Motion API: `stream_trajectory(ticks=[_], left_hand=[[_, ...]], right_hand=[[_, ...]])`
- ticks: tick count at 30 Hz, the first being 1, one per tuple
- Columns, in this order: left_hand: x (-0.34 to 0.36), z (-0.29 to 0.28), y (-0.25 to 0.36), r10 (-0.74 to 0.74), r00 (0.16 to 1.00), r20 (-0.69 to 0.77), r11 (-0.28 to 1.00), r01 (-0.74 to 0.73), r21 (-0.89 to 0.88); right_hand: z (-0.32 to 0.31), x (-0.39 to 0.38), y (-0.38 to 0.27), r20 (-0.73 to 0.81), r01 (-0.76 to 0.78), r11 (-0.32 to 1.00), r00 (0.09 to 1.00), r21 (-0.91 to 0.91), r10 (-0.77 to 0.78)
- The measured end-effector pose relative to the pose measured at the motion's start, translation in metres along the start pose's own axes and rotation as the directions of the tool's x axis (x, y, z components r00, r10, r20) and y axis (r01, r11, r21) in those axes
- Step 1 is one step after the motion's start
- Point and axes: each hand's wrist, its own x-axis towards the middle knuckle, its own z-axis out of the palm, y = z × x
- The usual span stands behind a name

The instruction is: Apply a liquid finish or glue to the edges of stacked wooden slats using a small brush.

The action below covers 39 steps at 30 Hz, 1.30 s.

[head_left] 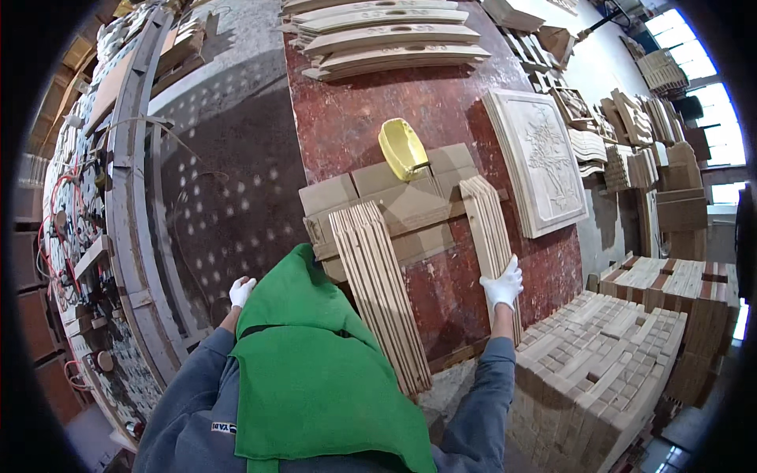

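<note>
Touching slats [486, 219], right fingers [514, 270] spread; whether curled left fingers [246, 284] or yellow tub [399, 145] hold anything is unclear.

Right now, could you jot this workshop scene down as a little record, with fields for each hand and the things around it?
Right hand: white-gloved, on the right strip stack; firmness of hold unclear
Left hand: white-gloved, apart from both stacks
Left strip stack: wooden, far end over cardboard
Yellow container: near end over the cardboard
Carved panel: right side of the red table
</note>
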Motion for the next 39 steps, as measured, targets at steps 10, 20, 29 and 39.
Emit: stream_trajectory(ticks=[10,20,29,39], left_hand=[[-0.034,-0.01,0.018,-0.08,0.997,-0.013,0.996,0.079,-0.052],[-0.073,-0.024,0.094,-0.14,0.99,0.027,0.963,0.142,-0.227],[-0.028,-0.014,0.075,-0.108,0.991,0.083,0.962,0.126,-0.242],[0.006,-0.016,0.078,-0.078,0.99,0.115,0.961,0.106,-0.254]], right_hand=[[-0.005,0.001,-0.005,0.03,-0.025,1.0,0.999,-0.005,0.026],[-0.004,-0.012,-0.015,-0.125,-0.01,0.993,0.992,-0.121,-0.005],[-0.009,-0.16,-0.138,-0.211,0.304,0.807,0.951,0.506,-0.225],[0.009,-0.224,-0.204,-0.162,0.26,0.855,0.964,0.449,-0.208]])
